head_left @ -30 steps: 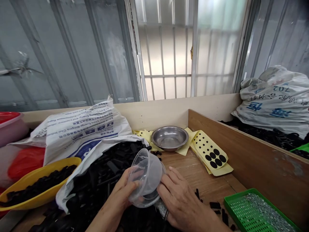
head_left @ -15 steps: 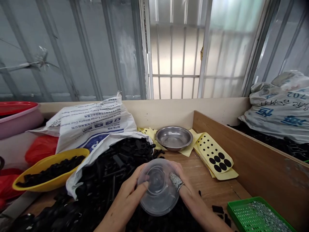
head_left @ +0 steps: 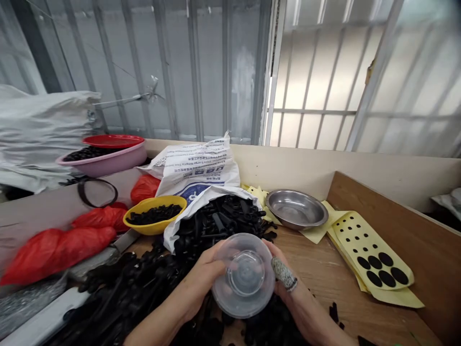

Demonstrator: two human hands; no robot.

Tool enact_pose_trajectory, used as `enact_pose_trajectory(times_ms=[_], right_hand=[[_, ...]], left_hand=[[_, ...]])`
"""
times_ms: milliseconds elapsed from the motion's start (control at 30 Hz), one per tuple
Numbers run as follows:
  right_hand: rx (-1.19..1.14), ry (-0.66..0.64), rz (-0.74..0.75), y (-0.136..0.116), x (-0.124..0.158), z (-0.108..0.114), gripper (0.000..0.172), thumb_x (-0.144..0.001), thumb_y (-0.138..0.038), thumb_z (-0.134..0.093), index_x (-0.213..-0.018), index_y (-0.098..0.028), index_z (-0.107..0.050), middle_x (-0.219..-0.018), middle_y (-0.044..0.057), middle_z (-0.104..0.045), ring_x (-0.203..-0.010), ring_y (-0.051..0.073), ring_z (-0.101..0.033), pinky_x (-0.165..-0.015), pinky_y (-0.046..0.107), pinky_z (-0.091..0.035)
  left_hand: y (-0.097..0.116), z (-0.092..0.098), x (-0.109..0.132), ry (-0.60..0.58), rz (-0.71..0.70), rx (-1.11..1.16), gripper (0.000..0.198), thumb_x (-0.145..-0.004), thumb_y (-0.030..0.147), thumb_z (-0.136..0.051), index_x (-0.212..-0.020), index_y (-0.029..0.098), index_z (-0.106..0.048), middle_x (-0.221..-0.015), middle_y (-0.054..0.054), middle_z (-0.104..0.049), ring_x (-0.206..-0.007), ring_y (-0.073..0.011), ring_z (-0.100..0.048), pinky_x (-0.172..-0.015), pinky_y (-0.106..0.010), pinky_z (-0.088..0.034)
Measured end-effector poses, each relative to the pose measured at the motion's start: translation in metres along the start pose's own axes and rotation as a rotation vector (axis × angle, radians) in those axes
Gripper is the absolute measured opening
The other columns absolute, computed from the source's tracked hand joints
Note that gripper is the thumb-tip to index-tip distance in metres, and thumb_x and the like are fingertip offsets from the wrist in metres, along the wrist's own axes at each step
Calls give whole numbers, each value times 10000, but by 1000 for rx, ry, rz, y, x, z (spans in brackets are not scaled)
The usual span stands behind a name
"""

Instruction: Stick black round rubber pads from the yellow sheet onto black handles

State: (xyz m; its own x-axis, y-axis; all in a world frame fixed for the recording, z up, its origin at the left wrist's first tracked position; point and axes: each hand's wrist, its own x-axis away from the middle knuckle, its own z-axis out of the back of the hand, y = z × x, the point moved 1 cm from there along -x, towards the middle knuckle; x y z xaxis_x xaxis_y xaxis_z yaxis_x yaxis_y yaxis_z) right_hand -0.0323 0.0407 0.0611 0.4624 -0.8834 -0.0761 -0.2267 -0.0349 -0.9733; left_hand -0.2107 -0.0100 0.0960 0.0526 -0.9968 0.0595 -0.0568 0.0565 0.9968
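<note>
Between both hands I hold a round, clear plastic bowl (head_left: 244,300) at its sides, tipped so that I look at its circular face. It appears to have nothing in it. My left hand (head_left: 212,266) grips the left side, fingers curled behind and thumb showing at the near side. On the right side, my right hand (head_left: 283,274) is closed round the rim, with a grey speckled cover on its thumb. Below and around the bowl lie heaps of black plastic parts (head_left: 144,283). Behind it, a white sack (head_left: 201,168) spills more of the same parts.
A steel basin (head_left: 297,207) stands at the back, beside yellow sheets with black dots (head_left: 372,250). On the left are a yellow bowl (head_left: 154,226) of black parts, red bags (head_left: 61,247) and a pink tub (head_left: 108,163). A wooden divider (head_left: 382,206) runs along the right.
My view has turned left, so the pink tub and red bags show more and the green tray has left view. Both hands still hold the bowl.
</note>
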Motion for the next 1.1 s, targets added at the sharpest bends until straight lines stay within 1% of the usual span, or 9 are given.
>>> enact_pose_trajectory(times_ms=[133,267,400,500,600,733,800,967,1100], right_hand=[[-37,-64,-97,-10,10,-11,560,-751,-605,-574,-1250,-359,-507,-1206,27,-592,-959,263,-613,-796,417,-492],[-26,26,-86,-7,1,-2,572,-722,-526,-629,-1239,-318,-502,-1210,37,-578,-944,255,-613,-780,391,-491],[15,106,-13,1,-10,3,437,-768,-458,-575,-1163,-269,-569,-1125,42,-629,-1043,264,-566,-841,377,-460],[97,182,131,5,-21,13,311,-739,-350,-591,-1017,-224,-649,-987,31,-670,-1006,252,-570,-876,356,-438],[118,322,193,-1,-27,38,266,-719,-308,-593,-955,-203,-657,-899,32,-666,-893,237,-587,-781,330,-473],[55,459,216,-23,-21,68,330,-801,-397,-499,-1055,-208,-590,-956,51,-632,-705,201,-596,-575,300,-477],[30,474,239,-34,-14,70,356,-812,-435,-490,-1074,-212,-583,-957,57,-634,-715,209,-608,-576,302,-478],[198,337,252,-38,-6,50,316,-823,-400,-523,-1020,-197,-665,-1030,74,-675,-1026,280,-579,-855,375,-458],[261,229,308,-25,-3,46,349,-872,-350,-463,-1140,-195,-624,-1130,76,-663,-1107,269,-555,-967,407,-403]], left_hand=[[-1,5,2,-24,135,219,621,-630,134,-557,-1240,238,-513,-1301,-65,-568,-1178,-313,-513,-572,-271,-517],[-1,-4,2,0,48,309,610,-674,118,-520,-1268,253,-507,-1342,-37,-541,-1266,-275,-433,-819,-352,-501],[1,-21,-3,28,-49,358,509,-693,149,-555,-1196,219,-596,-1279,-47,-600,-1280,-277,-418,-1059,-379,-317],[6,-28,-9,44,-74,433,423,-717,179,-584,-1136,204,-631,-1235,-68,-630,-1274,-281,-427,-1011,-367,-388],[13,-22,-16,149,-123,443,411,-723,184,-581,-1129,236,-609,-1238,-61,-626,-1239,-280,-470,-847,-350,-511],[8,-8,-29,325,-165,219,467,-713,306,-635,-1172,252,-572,-1254,-81,-601,-1166,-305,-530,-674,-310,-551],[-1,-12,-34,360,-103,91,459,-727,413,-641,-1151,244,-596,-1259,-90,-594,-1151,-301,-536,-640,-288,-536],[-15,-57,-28,133,11,185,615,-765,676,-472,-1195,250,-582,-1255,-92,-601,-1186,-330,-497,-783,-418,-521],[-14,-80,-17,16,3,209,593,-771,644,-484,-1255,302,-516,-1279,-45,-588,-1220,-330,-474,-840,-412,-508]])
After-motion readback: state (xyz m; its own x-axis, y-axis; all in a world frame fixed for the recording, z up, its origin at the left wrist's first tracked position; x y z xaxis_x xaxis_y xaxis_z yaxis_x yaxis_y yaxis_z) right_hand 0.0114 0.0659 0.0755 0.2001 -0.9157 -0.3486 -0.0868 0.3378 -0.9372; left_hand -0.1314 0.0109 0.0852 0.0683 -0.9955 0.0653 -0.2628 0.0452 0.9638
